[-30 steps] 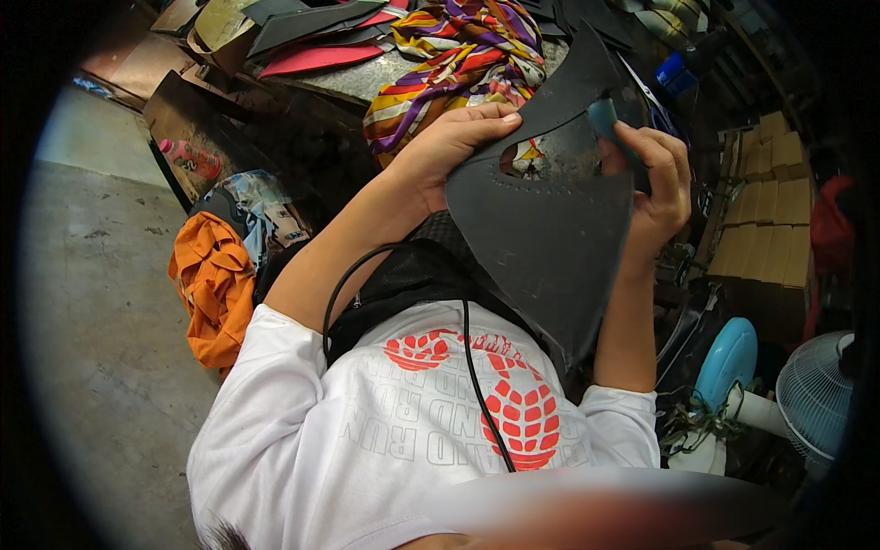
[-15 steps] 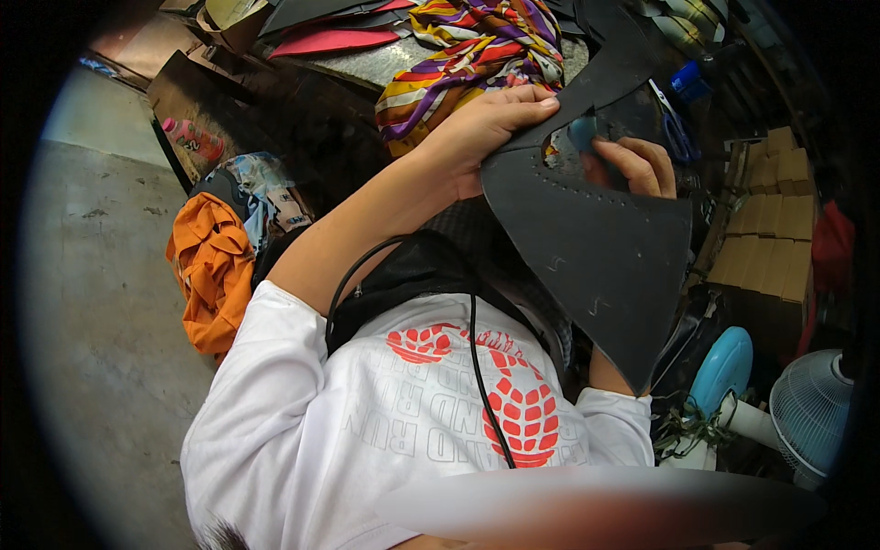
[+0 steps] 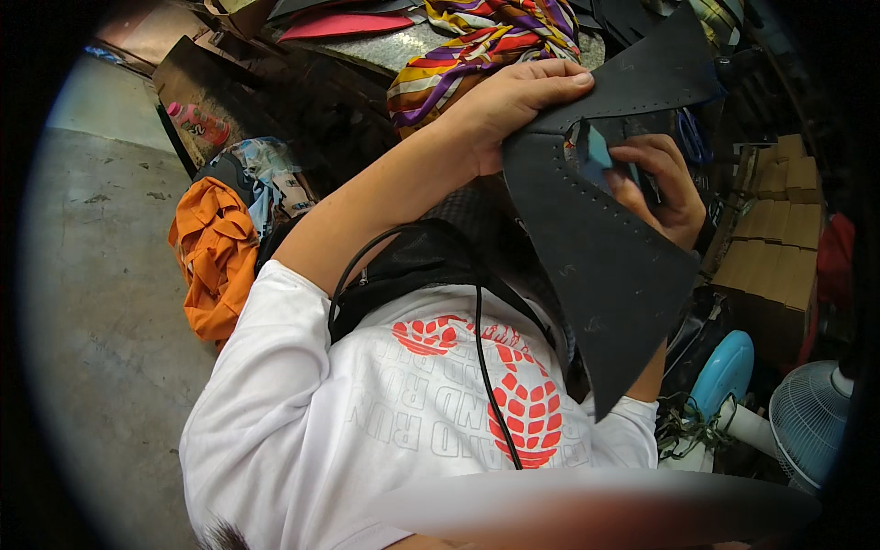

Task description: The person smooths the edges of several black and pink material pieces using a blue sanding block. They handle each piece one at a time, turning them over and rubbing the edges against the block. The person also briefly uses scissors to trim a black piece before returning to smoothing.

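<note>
My left hand (image 3: 541,92) pinches the upper left edge of a black, leather-like sheet piece (image 3: 605,275), thumb on top and fingers underneath. The piece has two pointed wings, a notch between them and rows of small holes along the notch's edges. In the notch, my right hand (image 3: 665,188) grips a small light-blue block (image 3: 597,147) between thumb and fingers. The block is close against the notch's inner edge; whether it touches is unclear. My right forearm passes mostly behind the sheet.
A striped multicoloured cloth (image 3: 486,60) and a pink sheet (image 3: 348,26) lie on the worktop beyond. Orange cloth (image 3: 215,266) and a pink bottle (image 3: 197,123) are at left. Stacked brown boxes (image 3: 765,220) and a fan (image 3: 811,422) stand at right.
The black sheet has turned, its lower point swinging left and its upper wing right. Both hands have shifted right. More of my right hand and the blue block now shows.
</note>
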Tool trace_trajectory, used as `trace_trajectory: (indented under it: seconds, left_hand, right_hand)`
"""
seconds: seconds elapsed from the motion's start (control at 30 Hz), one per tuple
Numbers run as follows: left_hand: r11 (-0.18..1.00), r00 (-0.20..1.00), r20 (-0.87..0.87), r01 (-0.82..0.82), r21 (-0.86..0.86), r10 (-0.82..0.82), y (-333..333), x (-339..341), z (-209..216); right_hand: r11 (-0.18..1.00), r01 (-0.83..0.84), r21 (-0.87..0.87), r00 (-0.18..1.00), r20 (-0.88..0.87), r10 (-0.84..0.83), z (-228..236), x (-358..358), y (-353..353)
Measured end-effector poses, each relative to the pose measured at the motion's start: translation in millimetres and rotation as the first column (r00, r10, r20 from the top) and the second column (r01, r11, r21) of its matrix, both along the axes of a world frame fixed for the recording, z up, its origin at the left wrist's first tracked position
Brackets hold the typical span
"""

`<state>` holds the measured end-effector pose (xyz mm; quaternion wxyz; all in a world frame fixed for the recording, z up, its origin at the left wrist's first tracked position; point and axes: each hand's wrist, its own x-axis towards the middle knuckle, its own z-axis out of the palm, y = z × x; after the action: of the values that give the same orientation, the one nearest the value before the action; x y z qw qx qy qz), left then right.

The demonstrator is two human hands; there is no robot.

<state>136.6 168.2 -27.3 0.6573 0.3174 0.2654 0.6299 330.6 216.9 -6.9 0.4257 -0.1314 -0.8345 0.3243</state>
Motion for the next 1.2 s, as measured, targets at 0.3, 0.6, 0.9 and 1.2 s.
trace_trajectory:
  seconds: [0.3,0.6,0.9,1.2]
  left_hand:
    - [0.987,0.987,-0.052,-0.15,0.065,0.153,19,-1,6]
    - [0.971,0.971,-0.086,-0.213,0.105,0.222,32,-15,4]
    - [0.125,-0.413,-0.138,-0.058,0.99,0.9,-8,-96,95]
    - [0.715,-0.537,-0.53,0.221,0.663,0.657,7,-35,-27]
  right_hand:
    - [0.825,-0.202,-0.528,0.971,-0.002,0.237,14,1,-12]
    - [0.829,-0.235,-0.507,0.966,-0.027,0.257,5,13,0]
    - [0.835,0.34,-0.433,0.88,-0.168,-0.445,-3,58,17]
    - [0.91,0.3,-0.286,0.925,-0.145,-0.35,-16,43,-1]
